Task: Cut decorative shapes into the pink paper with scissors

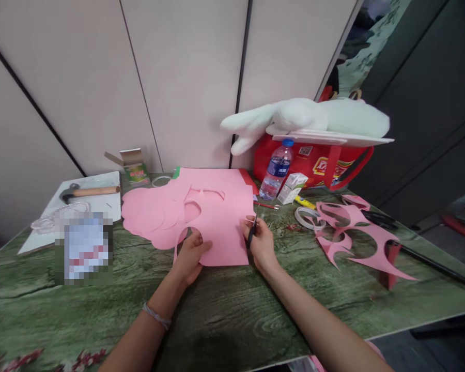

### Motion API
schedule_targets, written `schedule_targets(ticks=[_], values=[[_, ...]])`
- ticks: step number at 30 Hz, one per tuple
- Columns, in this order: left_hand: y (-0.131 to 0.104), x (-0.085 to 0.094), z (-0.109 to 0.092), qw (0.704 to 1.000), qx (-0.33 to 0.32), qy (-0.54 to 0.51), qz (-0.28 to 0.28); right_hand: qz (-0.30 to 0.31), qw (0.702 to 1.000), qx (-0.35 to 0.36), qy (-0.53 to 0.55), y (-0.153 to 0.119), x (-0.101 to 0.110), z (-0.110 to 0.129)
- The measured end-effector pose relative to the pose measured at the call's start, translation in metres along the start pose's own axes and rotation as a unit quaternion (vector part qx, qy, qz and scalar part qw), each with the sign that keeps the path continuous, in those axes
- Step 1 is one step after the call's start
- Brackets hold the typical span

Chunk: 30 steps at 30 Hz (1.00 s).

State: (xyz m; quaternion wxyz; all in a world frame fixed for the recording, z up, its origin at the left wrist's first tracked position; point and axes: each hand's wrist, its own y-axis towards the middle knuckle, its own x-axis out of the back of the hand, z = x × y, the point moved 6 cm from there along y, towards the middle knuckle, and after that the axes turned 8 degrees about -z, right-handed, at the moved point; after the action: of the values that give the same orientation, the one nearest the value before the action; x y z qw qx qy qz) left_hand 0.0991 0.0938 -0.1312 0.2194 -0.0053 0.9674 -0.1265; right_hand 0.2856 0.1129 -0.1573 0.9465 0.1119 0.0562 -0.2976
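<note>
A pink paper sheet (225,227) with rounded cut-outs along its left side lies before me. My left hand (191,256) grips its lower left part, the thumb on top and the fingers beneath. At the sheet's right edge my right hand (261,240) is closed round a pair of dark scissors (252,231), whose blades point away from me. Left of the sheet is a pile of cut pink paper shapes (149,212), partly overlapped by it. Another pink sheet (217,175) shows behind.
Pink paper scraps (366,235) lie on the right, near a tape roll (310,218). A water bottle (277,170) and small white box (292,187) stand before a red bag (313,160). On the left, a hammer (93,191) rests on a white board (110,209), near an open carton (135,170).
</note>
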Motion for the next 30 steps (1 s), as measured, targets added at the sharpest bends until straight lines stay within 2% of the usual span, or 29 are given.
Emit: schedule_targets(ticks=[4,9,15,18,22,30], values=[[0.001,0.000,-0.007,0.999,-0.034,-0.031,-0.009,-0.001,1.000,-0.019,0.004,-0.002,0.000,0.002],[0.002,0.005,-0.013,0.997,-0.054,-0.054,-0.012,0.028,0.998,-0.050,0.011,-0.012,-0.008,0.005],[-0.001,0.015,-0.006,0.999,-0.012,-0.036,-0.026,0.072,0.992,-0.096,0.038,-0.030,-0.023,0.006],[-0.003,0.016,-0.002,0.999,0.001,-0.042,-0.032,0.090,0.989,-0.096,0.061,-0.035,-0.027,0.009],[-0.003,0.016,-0.002,0.998,-0.008,-0.046,-0.042,0.074,0.992,-0.076,0.068,-0.035,-0.025,0.014],[-0.001,0.018,-0.004,0.989,-0.042,-0.098,-0.101,0.059,0.997,-0.033,0.038,-0.030,-0.020,0.016]])
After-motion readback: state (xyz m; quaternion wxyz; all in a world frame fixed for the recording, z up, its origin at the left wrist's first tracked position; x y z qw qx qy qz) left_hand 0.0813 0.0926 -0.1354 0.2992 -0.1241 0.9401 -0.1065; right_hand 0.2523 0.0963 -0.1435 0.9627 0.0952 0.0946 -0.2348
